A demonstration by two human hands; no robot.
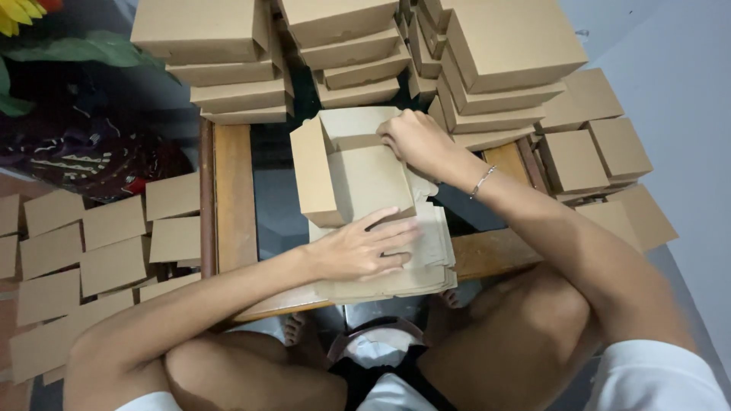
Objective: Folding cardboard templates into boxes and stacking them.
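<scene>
A half-folded brown cardboard box (358, 171) stands on a pile of flat cardboard blanks (426, 262) in the middle of a low wooden table (234, 198). My left hand (362, 247) lies flat with fingers spread on the pile, pressing against the box's near side. My right hand (415, 141) grips the box's far right flap with closed fingers. A thin bracelet (482, 181) is on my right wrist.
Stacks of finished brown boxes (236, 68) line the table's far edge, with taller stacks at right (502, 53). More small boxes cover the floor at left (84, 251) and right (601, 152). My bare knees sit under the near table edge.
</scene>
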